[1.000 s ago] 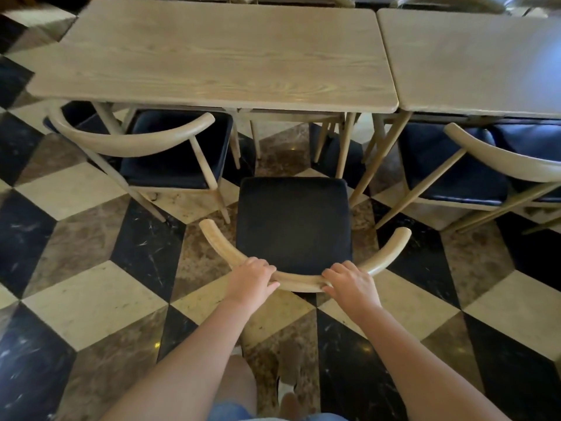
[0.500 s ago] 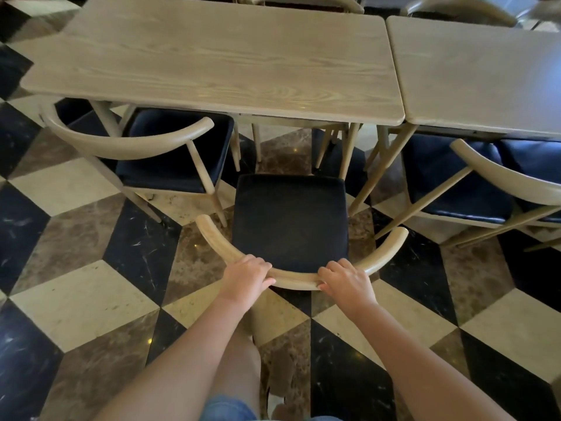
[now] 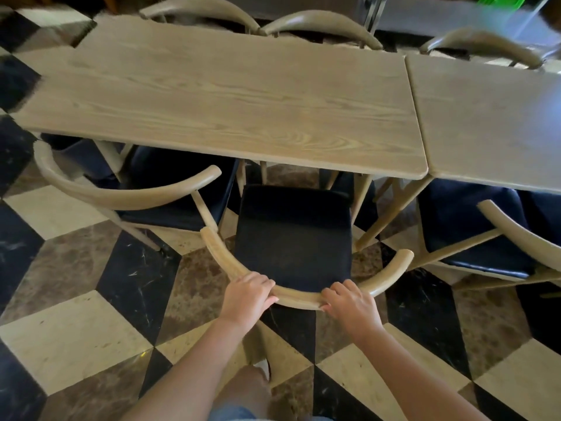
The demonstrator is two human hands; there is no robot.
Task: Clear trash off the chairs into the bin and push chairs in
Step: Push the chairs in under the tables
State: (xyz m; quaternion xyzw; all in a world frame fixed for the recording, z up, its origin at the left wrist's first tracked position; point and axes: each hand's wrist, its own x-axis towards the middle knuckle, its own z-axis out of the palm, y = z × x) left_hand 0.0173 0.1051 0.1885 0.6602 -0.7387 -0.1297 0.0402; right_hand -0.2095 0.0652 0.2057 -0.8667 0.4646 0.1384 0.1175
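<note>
A wooden chair point(image 3: 218, 253) with a curved backrest and a dark blue seat cushion stands in front of me, its seat bare. The seat's front edge sits just under the near edge of the light wooden table point(image 3: 230, 98). My left hand point(image 3: 247, 294) grips the backrest left of centre. My right hand point(image 3: 349, 302) grips it right of centre. No trash and no bin show in view.
A matching chair point(image 3: 121, 192) stands to the left, partly under the table, and another chair point(image 3: 516, 235) to the right under a second table point(image 3: 491, 123). Several chair backs line the far side. A green object point(image 3: 501, 0) sits at the top right. The floor is chequered marble.
Both hands have moved forward with the chair, and its seat has slid closer to the table and slightly under its edge. My view has moved forward too.
</note>
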